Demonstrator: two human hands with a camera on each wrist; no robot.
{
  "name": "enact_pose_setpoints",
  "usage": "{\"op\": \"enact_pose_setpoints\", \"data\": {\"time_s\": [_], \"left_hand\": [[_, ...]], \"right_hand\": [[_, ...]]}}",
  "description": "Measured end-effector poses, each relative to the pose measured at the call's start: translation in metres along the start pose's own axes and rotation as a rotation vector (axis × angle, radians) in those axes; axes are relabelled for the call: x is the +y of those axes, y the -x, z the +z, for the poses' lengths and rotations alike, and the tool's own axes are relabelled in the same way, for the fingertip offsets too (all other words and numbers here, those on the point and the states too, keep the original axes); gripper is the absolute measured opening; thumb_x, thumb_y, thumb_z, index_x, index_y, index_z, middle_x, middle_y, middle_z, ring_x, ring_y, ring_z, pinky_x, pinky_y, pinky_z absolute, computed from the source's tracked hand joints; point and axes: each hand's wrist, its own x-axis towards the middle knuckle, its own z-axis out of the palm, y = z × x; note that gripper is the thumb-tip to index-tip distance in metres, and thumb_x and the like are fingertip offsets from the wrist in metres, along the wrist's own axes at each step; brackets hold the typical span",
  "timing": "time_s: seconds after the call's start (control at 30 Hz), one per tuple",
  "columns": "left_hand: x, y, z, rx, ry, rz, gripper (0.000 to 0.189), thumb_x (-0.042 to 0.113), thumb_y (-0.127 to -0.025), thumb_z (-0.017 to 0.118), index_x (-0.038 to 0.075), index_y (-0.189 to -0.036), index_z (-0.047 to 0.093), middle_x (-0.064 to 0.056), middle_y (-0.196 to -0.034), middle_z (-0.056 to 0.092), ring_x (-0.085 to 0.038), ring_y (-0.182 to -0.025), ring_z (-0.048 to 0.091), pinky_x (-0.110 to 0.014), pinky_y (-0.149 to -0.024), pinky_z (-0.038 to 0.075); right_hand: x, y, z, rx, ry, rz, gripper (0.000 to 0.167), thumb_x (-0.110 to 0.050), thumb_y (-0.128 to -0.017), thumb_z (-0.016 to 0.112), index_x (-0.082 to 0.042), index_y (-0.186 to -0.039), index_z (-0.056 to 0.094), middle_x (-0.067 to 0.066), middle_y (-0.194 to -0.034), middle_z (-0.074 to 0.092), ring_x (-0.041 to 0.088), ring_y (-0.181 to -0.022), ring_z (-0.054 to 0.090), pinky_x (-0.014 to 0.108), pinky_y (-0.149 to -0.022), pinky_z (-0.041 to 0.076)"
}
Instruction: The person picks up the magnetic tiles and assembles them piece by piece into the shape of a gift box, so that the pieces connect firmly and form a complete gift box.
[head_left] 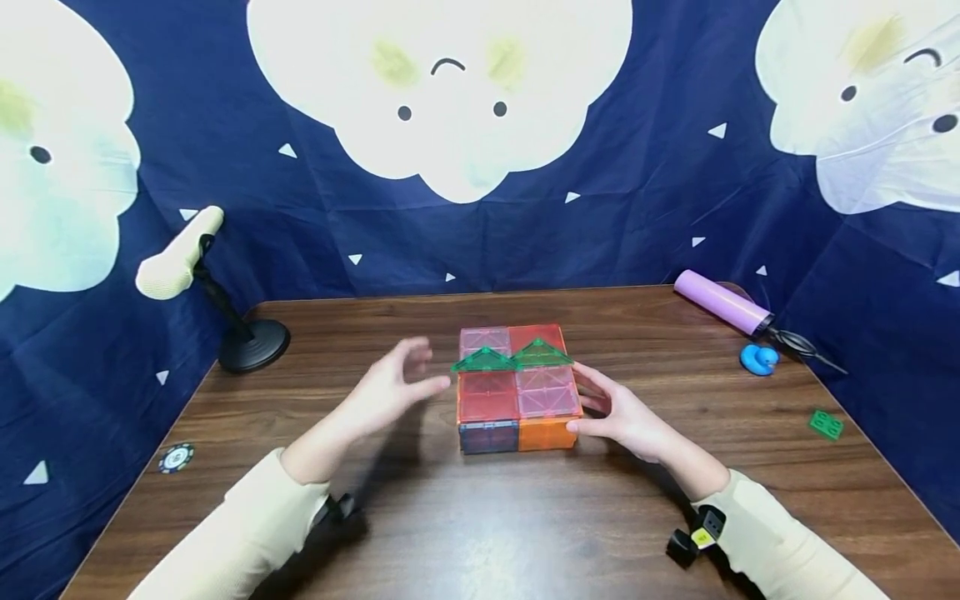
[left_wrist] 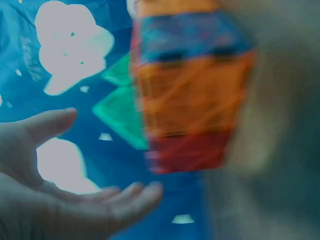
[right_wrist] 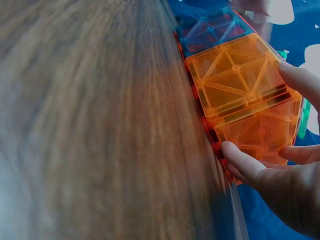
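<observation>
A low box of translucent magnetic tiles [head_left: 489,396] sits mid-table, with red and pink squares on top and blue and orange ones in front. Two green triangle tiles [head_left: 486,359] stand in a row across its top. My right hand [head_left: 626,421] holds the box at its right side, thumb at the front corner and fingers along the side. In the right wrist view, orange tiles [right_wrist: 235,75] show by its fingertips. Left of the box, my left hand [head_left: 390,385] is apart from it, thumb and fingers spread with nothing between them; it looks blurred.
A black stand [head_left: 255,344] bearing a cream sleeve-like cover [head_left: 180,254] is at the back left. A poker chip [head_left: 176,457] lies at left. At right are a purple pump [head_left: 723,304], a blue rubber duck [head_left: 759,359] and a green toy brick [head_left: 827,424].
</observation>
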Motion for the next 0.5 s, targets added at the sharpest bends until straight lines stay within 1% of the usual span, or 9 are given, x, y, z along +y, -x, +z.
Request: {"op": "enact_pose_setpoints", "data": {"time_s": [0.1, 0.13, 0.17, 0.2, 0.23, 0.3, 0.4, 0.5], "left_hand": [[-0.021, 0.010, 0.014, -0.139, 0.299, -0.141, 0.072, 0.017, -0.097, 0.069, -0.011, -0.151, 0.031, -0.033, -0.149, 0.042, -0.041, -0.129, 0.054, -0.050, -0.104, 0.047], [-0.026, 0.012, 0.019, -0.169, 0.380, -0.169, 0.071, 0.015, -0.098, 0.067, -0.011, -0.152, 0.029, -0.034, -0.150, 0.041, -0.040, -0.128, 0.054, -0.050, -0.103, 0.047], [-0.030, 0.012, 0.025, -0.192, 0.440, -0.182, 0.071, 0.013, -0.099, 0.066, -0.012, -0.153, 0.027, -0.034, -0.151, 0.039, -0.039, -0.126, 0.056, -0.049, -0.102, 0.048], [-0.032, 0.012, 0.029, -0.201, 0.476, -0.191, 0.071, 0.013, -0.100, 0.065, -0.011, -0.154, 0.026, -0.033, -0.151, 0.039, -0.036, -0.125, 0.057, -0.048, -0.102, 0.049], [-0.033, 0.012, 0.031, -0.204, 0.497, -0.193, 0.070, 0.013, -0.100, 0.064, -0.010, -0.154, 0.026, -0.032, -0.151, 0.039, -0.033, -0.123, 0.058, -0.047, -0.101, 0.049], [-0.036, 0.009, 0.034, -0.202, 0.501, -0.188, 0.070, 0.013, -0.100, 0.064, -0.010, -0.155, 0.026, -0.031, -0.151, 0.040, -0.029, -0.121, 0.059, -0.045, -0.100, 0.050], [-0.038, 0.002, 0.034, -0.181, 0.493, -0.184, 0.068, 0.011, -0.101, 0.063, -0.010, -0.155, 0.027, -0.030, -0.150, 0.042, -0.027, -0.118, 0.060, -0.043, -0.099, 0.051], [-0.040, -0.006, 0.033, -0.170, 0.474, -0.187, 0.066, 0.011, -0.101, 0.062, -0.010, -0.155, 0.028, -0.031, -0.148, 0.045, -0.026, -0.118, 0.060, -0.044, -0.100, 0.050]], "right_hand": [[0.000, 0.000, -0.001, 0.015, -0.011, 0.007, 0.092, -0.006, -0.090, 0.078, 0.004, -0.160, 0.019, 0.032, -0.161, 0.024, 0.051, -0.137, 0.040, 0.029, -0.097, 0.050], [0.000, -0.001, -0.001, 0.015, -0.019, 0.007, 0.092, -0.005, -0.090, 0.077, 0.004, -0.160, 0.019, 0.031, -0.161, 0.023, 0.051, -0.138, 0.040, 0.028, -0.097, 0.050], [0.000, -0.003, -0.001, 0.014, -0.026, 0.007, 0.092, -0.004, -0.090, 0.077, 0.004, -0.160, 0.019, 0.031, -0.161, 0.023, 0.051, -0.138, 0.040, 0.029, -0.097, 0.050], [0.000, -0.004, -0.001, 0.015, -0.031, 0.009, 0.091, -0.004, -0.090, 0.077, 0.004, -0.160, 0.019, 0.031, -0.161, 0.023, 0.051, -0.138, 0.039, 0.029, -0.097, 0.050], [0.000, -0.007, -0.001, 0.014, -0.036, 0.008, 0.091, -0.004, -0.090, 0.077, 0.004, -0.160, 0.019, 0.031, -0.161, 0.023, 0.051, -0.138, 0.039, 0.029, -0.098, 0.050], [0.000, -0.012, -0.001, 0.011, -0.043, 0.009, 0.092, -0.005, -0.090, 0.077, 0.003, -0.160, 0.018, 0.031, -0.161, 0.024, 0.050, -0.138, 0.039, 0.030, -0.099, 0.049], [-0.001, -0.022, -0.002, 0.010, -0.052, 0.016, 0.091, -0.005, -0.091, 0.077, 0.002, -0.161, 0.018, 0.031, -0.160, 0.025, 0.050, -0.139, 0.040, 0.030, -0.100, 0.049], [-0.001, -0.029, -0.003, 0.002, -0.081, 0.027, 0.091, -0.004, -0.092, 0.075, 0.002, -0.161, 0.016, 0.030, -0.161, 0.024, 0.050, -0.140, 0.038, 0.030, -0.100, 0.048]]}}
